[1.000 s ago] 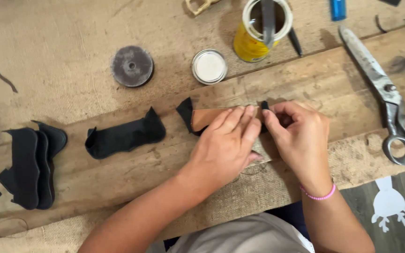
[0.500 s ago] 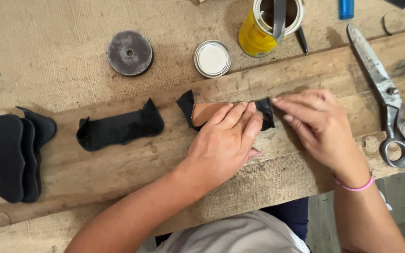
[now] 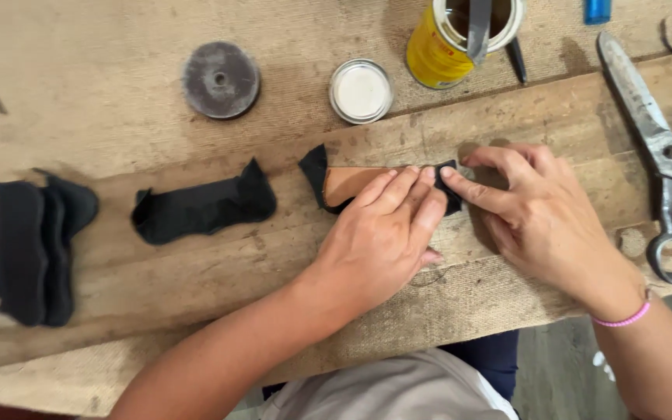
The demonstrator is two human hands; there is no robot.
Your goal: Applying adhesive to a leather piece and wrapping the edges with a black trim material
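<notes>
Both hands pressed flat, fingers extended: left hand point(image 3: 379, 237) held the tan-and-black leather piece point(image 3: 351, 185) on the worktop point(image 3: 157, 280); right hand point(image 3: 542, 214) folded its black edge, probably needing firm smoothing next.

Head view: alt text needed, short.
Both bare hands, left hand and right hand, press a black-and-tan leather piece flat on a worn wooden workbench. Nearby lie a black leather piece, large metal scissors and a yellow can.

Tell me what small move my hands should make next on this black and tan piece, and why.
Probably press the black flap flat with the right hand. Its index tip already sits on that folded edge, while the left hand pins the tan side of the leather piece to the workbench. The flap looks only partly laid over.
</notes>
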